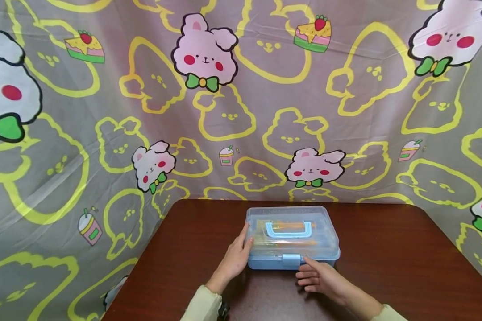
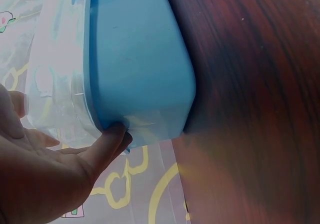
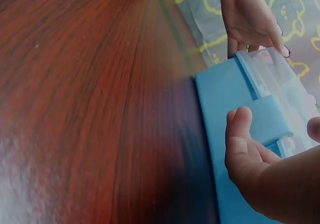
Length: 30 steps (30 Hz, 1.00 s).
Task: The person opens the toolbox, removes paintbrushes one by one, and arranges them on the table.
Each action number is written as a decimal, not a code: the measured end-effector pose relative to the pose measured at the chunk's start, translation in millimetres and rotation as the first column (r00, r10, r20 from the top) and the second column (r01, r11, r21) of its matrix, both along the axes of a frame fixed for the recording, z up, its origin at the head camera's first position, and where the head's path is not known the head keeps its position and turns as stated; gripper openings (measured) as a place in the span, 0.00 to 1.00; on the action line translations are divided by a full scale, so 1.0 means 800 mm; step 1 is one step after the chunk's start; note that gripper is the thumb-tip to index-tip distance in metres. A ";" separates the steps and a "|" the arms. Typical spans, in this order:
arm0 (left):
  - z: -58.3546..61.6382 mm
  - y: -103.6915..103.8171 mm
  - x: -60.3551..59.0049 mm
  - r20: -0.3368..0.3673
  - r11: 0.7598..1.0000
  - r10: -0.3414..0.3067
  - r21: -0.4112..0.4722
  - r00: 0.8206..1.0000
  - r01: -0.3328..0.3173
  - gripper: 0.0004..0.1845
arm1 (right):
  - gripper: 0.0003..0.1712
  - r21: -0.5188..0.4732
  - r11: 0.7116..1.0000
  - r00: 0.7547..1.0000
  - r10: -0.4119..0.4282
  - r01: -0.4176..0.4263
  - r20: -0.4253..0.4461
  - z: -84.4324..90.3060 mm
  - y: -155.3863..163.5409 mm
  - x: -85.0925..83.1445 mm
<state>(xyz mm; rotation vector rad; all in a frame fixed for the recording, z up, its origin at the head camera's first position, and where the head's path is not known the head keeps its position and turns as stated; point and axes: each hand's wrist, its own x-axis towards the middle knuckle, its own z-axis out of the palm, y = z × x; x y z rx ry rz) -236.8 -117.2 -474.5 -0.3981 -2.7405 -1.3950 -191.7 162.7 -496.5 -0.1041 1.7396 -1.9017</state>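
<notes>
A blue plastic storage box (image 1: pixel 293 258) with a clear lid and a light blue carry handle (image 1: pixel 287 229) sits on the dark wooden table (image 1: pixel 385 249). Its lid is down and orange items show through it. My left hand (image 1: pixel 238 255) rests flat against the box's left end, with the thumb (image 2: pixel 107 145) on the lower corner of the box (image 2: pixel 142 69). My right hand (image 1: pixel 319 276) lies in front of the box, fingers relaxed, fingertips by the blue front latch (image 1: pixel 291 260). In the right wrist view the thumb (image 3: pixel 239 134) hovers just before the latch (image 3: pixel 270 119).
A cartoon-print cloth (image 1: pixel 225 102) with bunnies and cakes hangs behind the table and drapes along both sides. The table's left edge (image 1: pixel 140 263) runs close to my left forearm. Bare tabletop lies on both sides of the box.
</notes>
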 end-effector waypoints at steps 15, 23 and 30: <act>-0.002 0.001 -0.001 -0.008 1.000 0.012 -0.014 1.000 -0.012 0.30 | 0.49 -0.089 0.995 0.997 -0.035 0.042 0.071 -0.016 -0.010 -0.008; -0.003 0.001 0.000 -0.014 0.999 0.036 -0.022 0.999 -0.037 0.30 | 0.47 -0.184 0.975 0.982 -0.093 0.123 0.163 -0.017 -0.018 -0.010; -0.001 0.001 0.001 -0.023 0.999 0.040 -0.018 0.999 -0.040 0.30 | 0.46 -0.221 0.968 0.979 -0.081 0.122 0.186 -0.017 -0.020 -0.009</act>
